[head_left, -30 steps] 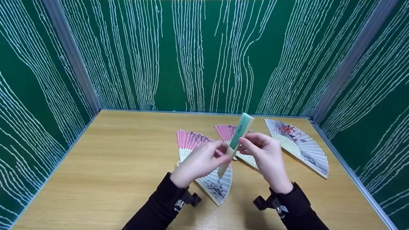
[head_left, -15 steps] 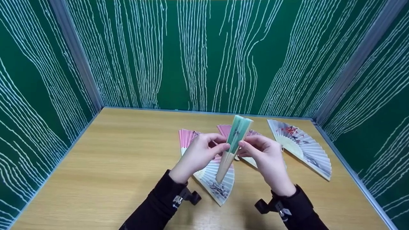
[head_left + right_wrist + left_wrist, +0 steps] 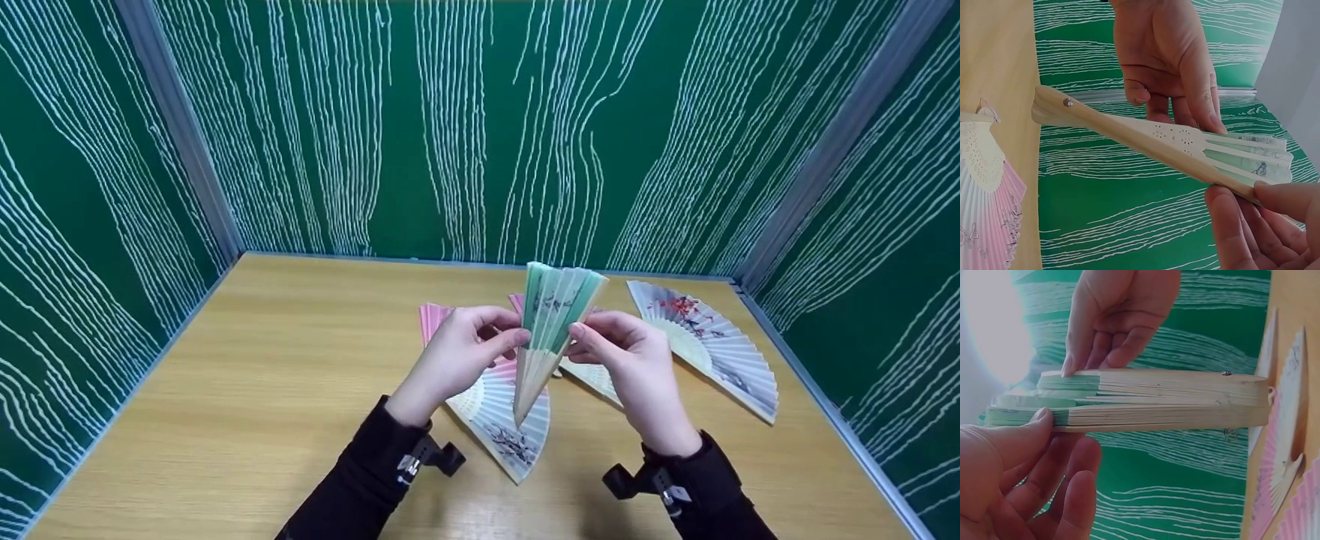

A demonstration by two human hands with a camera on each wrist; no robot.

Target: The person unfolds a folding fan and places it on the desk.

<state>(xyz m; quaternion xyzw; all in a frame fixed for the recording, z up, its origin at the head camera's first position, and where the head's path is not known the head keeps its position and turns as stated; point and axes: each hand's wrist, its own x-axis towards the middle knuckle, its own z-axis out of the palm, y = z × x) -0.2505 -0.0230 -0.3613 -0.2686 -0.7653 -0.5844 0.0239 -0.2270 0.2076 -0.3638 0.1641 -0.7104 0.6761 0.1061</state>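
Note:
Between my hands, above the table, is a green folding fan [image 3: 556,307] with pale wooden ribs, partly spread, its narrow pivot end pointing down. My left hand [image 3: 466,352] pinches its left edge between thumb and fingers. On the right edge, my right hand [image 3: 631,360] pinches the outer rib the same way. The left wrist view shows the stacked ribs of the green fan [image 3: 1157,399] side-on, parted into two bundles. In the right wrist view, small cut-out holes show in the ribs of the green fan [image 3: 1174,140], with a metal rivet near its pivot end.
A spread pink-and-white fan [image 3: 510,431] lies under my hands on the wooden table [image 3: 315,337]. Behind my right hand, another pink fan [image 3: 592,375] is partly hidden. A white fan with red blossoms [image 3: 705,337] lies farther right. Green walls with white lines [image 3: 405,150] enclose the table.
The green fan was folded narrow one second ago and now spreads into a wedge. My left hand has shifted up along it and then left; my right hand has moved slightly right.

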